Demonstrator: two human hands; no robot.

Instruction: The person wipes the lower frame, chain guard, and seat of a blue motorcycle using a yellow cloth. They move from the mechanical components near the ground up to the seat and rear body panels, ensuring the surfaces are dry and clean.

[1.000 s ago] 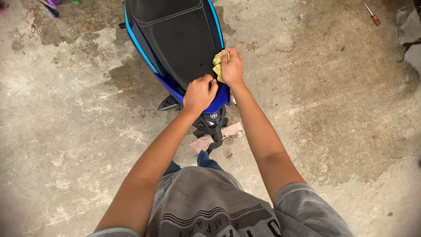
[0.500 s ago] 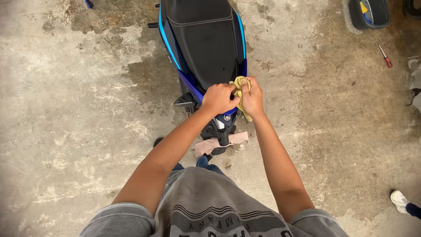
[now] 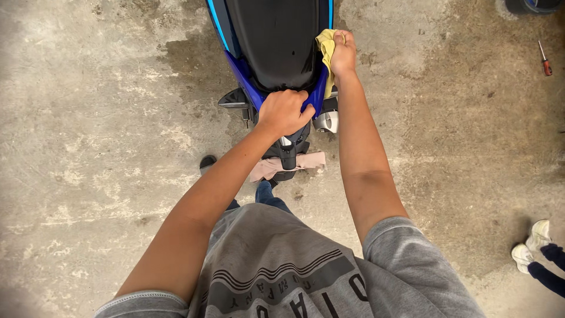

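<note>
Your right hand (image 3: pixel 343 54) clutches the yellow cloth (image 3: pixel 325 50) on the seat (image 3: pixel 273 41) edge, ahead of your left hand (image 3: pixel 284 112), fisted on the blue tail (image 3: pixel 244 76).

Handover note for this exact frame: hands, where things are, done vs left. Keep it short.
Left hand: closed grip on the blue tail panel of the motorbike, just behind the black seat.
Right hand: grip shut on a yellow cloth, pressed to the seat's right edge.
Nearby: red-handled screwdriver on the concrete floor to the right; pinkish rag below the tail; another person's white shoes at lower right.
Done: cannot tell how much has been wiped.
Left: the rest of the seat and panels probably need checking.
</note>
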